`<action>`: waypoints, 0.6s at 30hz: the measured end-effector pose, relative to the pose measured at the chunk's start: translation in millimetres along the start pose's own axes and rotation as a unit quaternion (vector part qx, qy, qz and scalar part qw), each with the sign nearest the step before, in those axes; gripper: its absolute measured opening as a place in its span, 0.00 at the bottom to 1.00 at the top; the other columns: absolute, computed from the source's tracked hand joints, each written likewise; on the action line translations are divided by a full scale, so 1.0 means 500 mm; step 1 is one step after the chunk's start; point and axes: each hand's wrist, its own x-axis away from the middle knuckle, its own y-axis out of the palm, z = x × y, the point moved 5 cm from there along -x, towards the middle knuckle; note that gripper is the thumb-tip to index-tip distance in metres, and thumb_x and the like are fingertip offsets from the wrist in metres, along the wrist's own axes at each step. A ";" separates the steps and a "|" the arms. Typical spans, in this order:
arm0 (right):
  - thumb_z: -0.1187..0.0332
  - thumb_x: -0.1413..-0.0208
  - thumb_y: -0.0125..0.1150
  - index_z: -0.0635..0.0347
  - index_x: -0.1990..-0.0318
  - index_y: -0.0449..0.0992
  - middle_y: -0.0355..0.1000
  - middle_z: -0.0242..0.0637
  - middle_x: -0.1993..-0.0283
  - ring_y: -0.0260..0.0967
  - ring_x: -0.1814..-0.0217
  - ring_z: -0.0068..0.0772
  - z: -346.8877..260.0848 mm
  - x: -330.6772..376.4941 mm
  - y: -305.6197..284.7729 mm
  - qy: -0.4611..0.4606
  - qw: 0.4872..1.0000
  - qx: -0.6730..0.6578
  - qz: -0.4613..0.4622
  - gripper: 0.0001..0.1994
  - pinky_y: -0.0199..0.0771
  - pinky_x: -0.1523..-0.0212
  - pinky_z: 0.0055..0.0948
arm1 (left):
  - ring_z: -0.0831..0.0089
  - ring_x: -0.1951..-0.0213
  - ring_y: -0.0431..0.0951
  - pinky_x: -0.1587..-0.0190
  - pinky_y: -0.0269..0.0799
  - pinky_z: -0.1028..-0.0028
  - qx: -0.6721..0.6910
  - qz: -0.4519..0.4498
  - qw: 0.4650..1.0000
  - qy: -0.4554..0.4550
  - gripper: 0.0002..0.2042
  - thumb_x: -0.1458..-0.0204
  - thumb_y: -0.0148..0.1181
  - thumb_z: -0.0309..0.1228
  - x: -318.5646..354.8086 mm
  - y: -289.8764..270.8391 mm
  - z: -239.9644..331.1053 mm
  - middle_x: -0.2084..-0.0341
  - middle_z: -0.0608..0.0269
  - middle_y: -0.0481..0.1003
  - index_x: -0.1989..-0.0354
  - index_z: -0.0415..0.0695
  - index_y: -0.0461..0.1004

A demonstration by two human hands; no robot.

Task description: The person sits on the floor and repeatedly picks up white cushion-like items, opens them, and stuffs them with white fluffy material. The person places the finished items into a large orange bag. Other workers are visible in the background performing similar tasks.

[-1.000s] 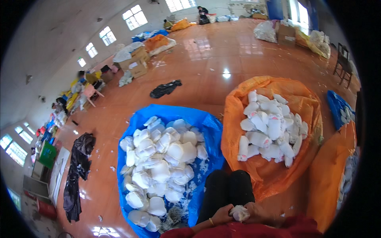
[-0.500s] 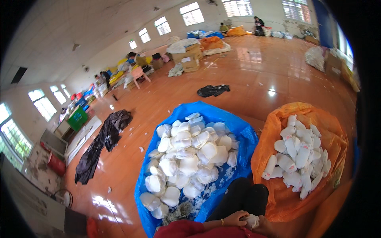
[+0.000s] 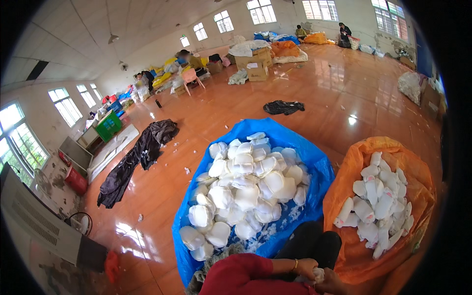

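Observation:
At the lower edge, in front of my dark-trousered knees, my left hand point(image 3: 307, 268) has its fingers closed on a small white fabric piece point(image 3: 318, 274). My right hand point(image 3: 330, 282) grips the same piece from the other side. The fingers cover most of it, so its shape is unclear. Left of my knees, a spread blue sheet point(image 3: 322, 169) bears a heap of white rounded padded pieces point(image 3: 246, 196). On the right, an orange sheet point(image 3: 418, 191) holds a pile of longer white stuffed pieces point(image 3: 381, 204), some with pink marks.
Black plastic sheeting point(image 3: 118, 182) lies on the red tiled floor at left, and a smaller black bag point(image 3: 283, 107) lies ahead. Farther off are cardboard boxes point(image 3: 258, 72), a pink chair point(image 3: 191, 78) and a green crate point(image 3: 108, 126). Several people sit by heaps near the walls.
The view has swung, so the room and both heaps sit further right or lower. My hands have closed in tighter over the white piece, and less of it shows.

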 end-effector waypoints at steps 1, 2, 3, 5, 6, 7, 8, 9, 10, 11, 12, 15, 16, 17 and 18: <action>0.68 0.55 0.64 0.65 0.61 0.68 0.66 0.37 0.71 0.63 0.67 0.32 -0.006 0.001 -0.009 0.009 1.000 -0.001 -0.004 0.15 0.67 0.67 0.34 | 0.62 0.69 0.77 0.66 0.70 0.68 0.019 0.010 1.000 0.012 0.20 0.70 0.65 0.39 -0.005 0.000 -0.002 0.73 0.53 0.76 0.69 0.38 0.74; 0.51 0.69 0.74 0.71 0.59 0.70 0.73 0.48 0.63 0.73 0.60 0.39 -0.093 -0.014 -0.037 0.199 0.976 0.080 -0.044 0.34 0.72 0.61 0.34 | 0.62 0.69 0.77 0.67 0.70 0.69 0.048 0.030 0.998 0.007 0.19 0.70 0.65 0.39 0.004 0.005 -0.017 0.74 0.54 0.76 0.70 0.38 0.73; 0.51 0.69 0.74 0.71 0.60 0.70 0.73 0.48 0.63 0.73 0.60 0.39 -0.114 -0.004 -0.046 0.211 0.973 0.080 -0.047 0.34 0.72 0.61 0.34 | 0.62 0.70 0.77 0.67 0.70 0.68 0.066 0.037 0.997 0.021 0.19 0.70 0.65 0.39 0.008 0.015 -0.003 0.74 0.54 0.76 0.70 0.38 0.73; 0.50 0.69 0.74 0.70 0.60 0.70 0.73 0.46 0.63 0.72 0.61 0.38 -0.131 0.008 -0.055 0.224 0.971 0.073 -0.052 0.35 0.72 0.61 0.33 | 0.63 0.71 0.76 0.69 0.70 0.68 0.093 0.056 0.993 0.043 0.19 0.70 0.65 0.39 0.019 0.014 0.029 0.75 0.54 0.76 0.71 0.38 0.73; 0.49 0.69 0.75 0.71 0.59 0.70 0.73 0.46 0.63 0.73 0.61 0.37 -0.145 0.008 -0.059 0.217 0.973 0.050 -0.063 0.36 0.72 0.63 0.32 | 0.64 0.72 0.76 0.70 0.69 0.68 0.062 0.080 0.993 0.068 0.17 0.68 0.63 0.38 0.018 0.020 0.029 0.76 0.53 0.75 0.72 0.38 0.72; 0.49 0.69 0.75 0.71 0.59 0.70 0.73 0.46 0.62 0.73 0.61 0.37 -0.147 0.001 -0.060 0.220 0.972 0.035 -0.080 0.36 0.72 0.63 0.31 | 0.63 0.72 0.76 0.70 0.69 0.67 0.075 0.104 0.990 0.062 0.16 0.67 0.63 0.38 0.017 0.023 0.024 0.76 0.53 0.75 0.72 0.39 0.72; 0.49 0.69 0.74 0.71 0.59 0.70 0.73 0.46 0.62 0.73 0.61 0.37 -0.145 -0.010 -0.058 0.224 0.970 0.020 -0.097 0.36 0.72 0.64 0.30 | 0.62 0.72 0.75 0.70 0.69 0.67 0.087 0.129 0.986 0.055 0.15 0.66 0.62 0.37 0.018 0.023 0.018 0.76 0.52 0.74 0.72 0.39 0.72; 0.50 0.68 0.74 0.72 0.58 0.70 0.73 0.46 0.62 0.73 0.61 0.37 -0.143 -0.016 -0.053 0.230 0.967 0.007 -0.112 0.36 0.72 0.65 0.30 | 0.62 0.72 0.75 0.70 0.68 0.66 0.102 0.152 0.982 0.052 0.15 0.65 0.62 0.37 0.020 0.026 0.015 0.76 0.52 0.74 0.72 0.39 0.71; 0.50 0.69 0.75 0.72 0.57 0.70 0.73 0.47 0.62 0.73 0.61 0.36 -0.120 -0.017 -0.045 0.215 0.969 -0.003 -0.118 0.36 0.72 0.66 0.29 | 0.61 0.72 0.74 0.69 0.68 0.66 0.070 0.167 0.982 0.059 0.14 0.64 0.62 0.37 0.017 0.031 0.005 0.76 0.53 0.73 0.73 0.40 0.71; 0.50 0.69 0.75 0.72 0.57 0.70 0.73 0.47 0.62 0.73 0.61 0.36 -0.084 -0.018 -0.039 0.231 0.969 0.009 -0.088 0.36 0.72 0.66 0.29 | 0.60 0.71 0.73 0.68 0.67 0.65 0.038 0.181 0.981 0.066 0.14 0.64 0.61 0.37 0.012 0.032 -0.016 0.76 0.53 0.72 0.74 0.40 0.70; 0.50 0.69 0.75 0.72 0.57 0.70 0.73 0.48 0.62 0.73 0.61 0.37 -0.065 -0.016 -0.031 0.250 0.966 0.017 -0.061 0.37 0.72 0.66 0.30 | 0.59 0.70 0.73 0.67 0.67 0.65 0.009 0.193 0.979 0.069 0.13 0.63 0.61 0.37 0.016 0.033 -0.019 0.76 0.54 0.71 0.74 0.41 0.70; 0.51 0.69 0.75 0.70 0.57 0.69 0.72 0.46 0.61 0.72 0.59 0.38 -0.086 -0.007 -0.026 0.222 0.975 -0.029 -0.005 0.36 0.72 0.59 0.32 | 0.55 0.67 0.70 0.64 0.66 0.62 -0.003 0.213 0.969 0.128 0.13 0.65 0.61 0.36 0.035 0.014 -0.006 0.73 0.53 0.67 0.75 0.42 0.68; 0.53 0.66 0.74 0.67 0.55 0.69 0.72 0.44 0.60 0.71 0.57 0.38 -0.078 -0.010 -0.016 0.142 0.986 -0.075 -0.054 0.34 0.71 0.57 0.33 | 0.57 0.66 0.69 0.64 0.65 0.63 -0.015 0.188 0.974 0.122 0.13 0.64 0.61 0.36 0.036 0.014 -0.004 0.74 0.55 0.66 0.74 0.42 0.68; 0.55 0.63 0.73 0.64 0.53 0.68 0.71 0.43 0.60 0.71 0.57 0.39 -0.007 0.017 -0.008 0.105 0.990 0.091 -0.003 0.32 0.71 0.57 0.34 | 0.59 0.66 0.69 0.63 0.64 0.64 -0.015 0.151 0.981 0.122 0.13 0.62 0.61 0.37 0.027 0.015 -0.007 0.75 0.57 0.65 0.74 0.42 0.69; 0.55 0.62 0.73 0.64 0.53 0.67 0.70 0.44 0.61 0.70 0.59 0.39 0.092 0.041 0.025 0.023 0.990 0.121 0.066 0.32 0.71 0.59 0.36 | 0.59 0.66 0.69 0.63 0.65 0.64 -0.050 0.132 0.981 0.134 0.12 0.62 0.61 0.37 0.021 0.011 -0.010 0.74 0.57 0.66 0.73 0.42 0.69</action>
